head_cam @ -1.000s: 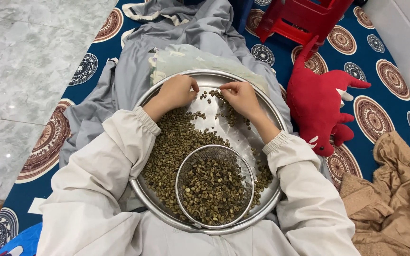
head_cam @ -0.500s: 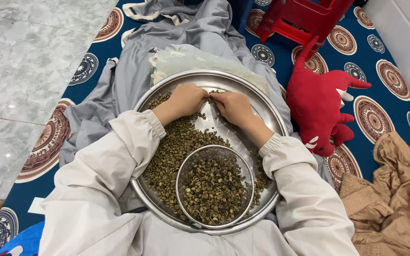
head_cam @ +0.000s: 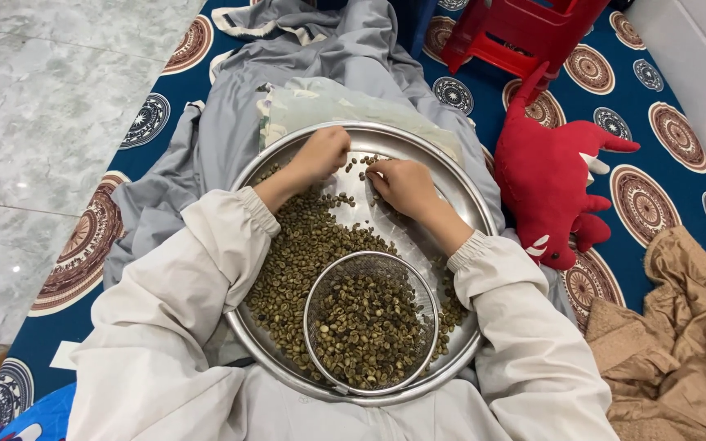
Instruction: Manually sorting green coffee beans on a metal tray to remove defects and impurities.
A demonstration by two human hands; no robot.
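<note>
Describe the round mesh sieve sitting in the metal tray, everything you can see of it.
The mesh sieve is round, with a thin shiny metal rim and fine wire mesh, lying flat and upright in the near part of the big metal tray. It holds a layer of greenish-brown beans, and loose beans crowd against its left side. Neither hand touches it; no handle shows.

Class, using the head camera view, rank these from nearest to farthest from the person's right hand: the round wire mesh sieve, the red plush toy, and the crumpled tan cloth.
From the right hand:
1. Round wire mesh sieve, just below it inside the big metal tray.
2. Red plush toy, off to the right on the patterned mat.
3. Crumpled tan cloth, far lower right corner.
</note>
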